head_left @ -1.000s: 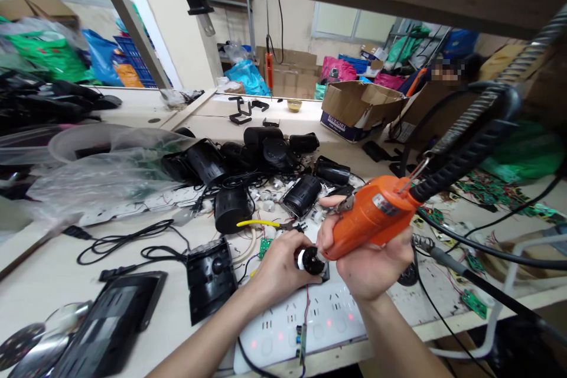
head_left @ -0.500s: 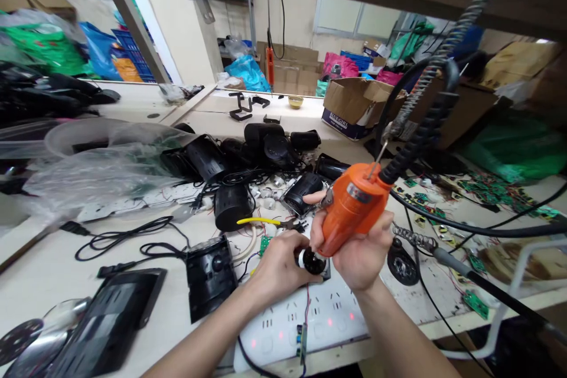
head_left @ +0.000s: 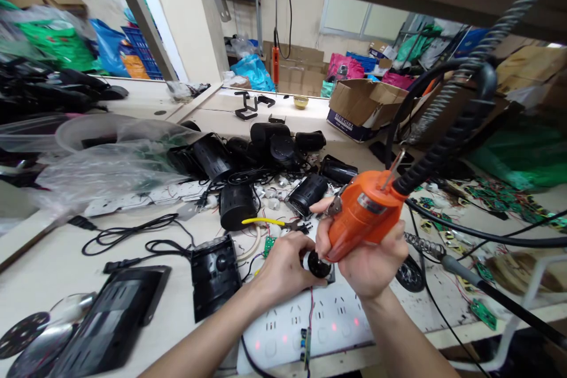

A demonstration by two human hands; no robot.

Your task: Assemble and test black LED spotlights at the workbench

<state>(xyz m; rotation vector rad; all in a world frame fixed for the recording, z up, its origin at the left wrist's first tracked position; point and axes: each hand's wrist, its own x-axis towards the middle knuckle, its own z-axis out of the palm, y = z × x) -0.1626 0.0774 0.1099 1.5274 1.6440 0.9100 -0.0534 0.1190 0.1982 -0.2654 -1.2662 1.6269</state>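
Observation:
My left hand (head_left: pixel 287 261) is closed around a small round black part with a white ring (head_left: pixel 319 266), just above a white power strip (head_left: pixel 283 331) with lit red lamps. What the part belongs to I cannot make out. An orange electric screwdriver (head_left: pixel 364 212) is gripped in my right hand (head_left: pixel 372 266), tilted so its lower end points down toward the black part. My right hand hides much of that tip, so contact is unclear. A small circuit board (head_left: pixel 305 347) on red and black wires lies over the strip. Beyond my left hand are yellow-handled pliers (head_left: pixel 266 221).
Black housings (head_left: pixel 239 207) crowd the middle of the bench, with an opened black casing (head_left: pixel 215 274) at left. Coiled black cords (head_left: pixel 133 236) lie farther left. Green circuit boards (head_left: pixel 500 201) and a soldering iron's handle (head_left: pixel 469 274) are at right. A cardboard box (head_left: pixel 363 107) stands behind.
The view has turned slightly left, so the bench appears shifted right. The screwdriver leans over more, its cable end farther right. My left hand keeps its hold on the black part.

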